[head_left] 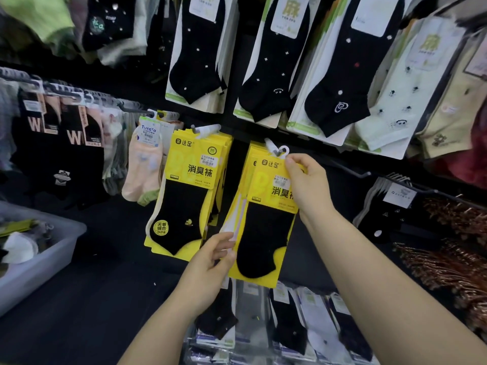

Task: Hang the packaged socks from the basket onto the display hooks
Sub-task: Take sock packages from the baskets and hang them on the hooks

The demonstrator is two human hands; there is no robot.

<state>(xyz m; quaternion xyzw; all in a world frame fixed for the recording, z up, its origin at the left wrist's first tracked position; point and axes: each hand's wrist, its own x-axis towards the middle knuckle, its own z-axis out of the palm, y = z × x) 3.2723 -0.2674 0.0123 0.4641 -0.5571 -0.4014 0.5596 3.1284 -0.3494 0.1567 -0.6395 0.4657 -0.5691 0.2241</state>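
The pack (pixel 263 233) is judged light and thin. Its card backing gives some stiffness, but it would bend if squeezed in the middle, and the glossy sleeve looks slippery. The best place to take hold is the top of the card just beside the white hanger loop (pixel 283 150), which lets that loop be steered. A second hold low on an edge would stop the pack swinging.

It is a bright yellow card with dark print and a small white price label, and one black ankle sock lies flat against it. It hangs tilted in the middle of the display, with its lower end swung left.

The right grip (pixel 308 185) pinches the card's top right corner, thumb in front and fingers curled behind. The left grip (pixel 210 262) has curled fingers on the lower left edge and appears to pinch it.

The loop sits right at the tip of the hook (pixel 276 153); whether it is threaded on cannot be told. Matching packs (pixel 254 156) hang just behind it. A second yellow stack (pixel 189 185) hangs to the left, and the grey basket (pixel 39 272) stands on the near left.
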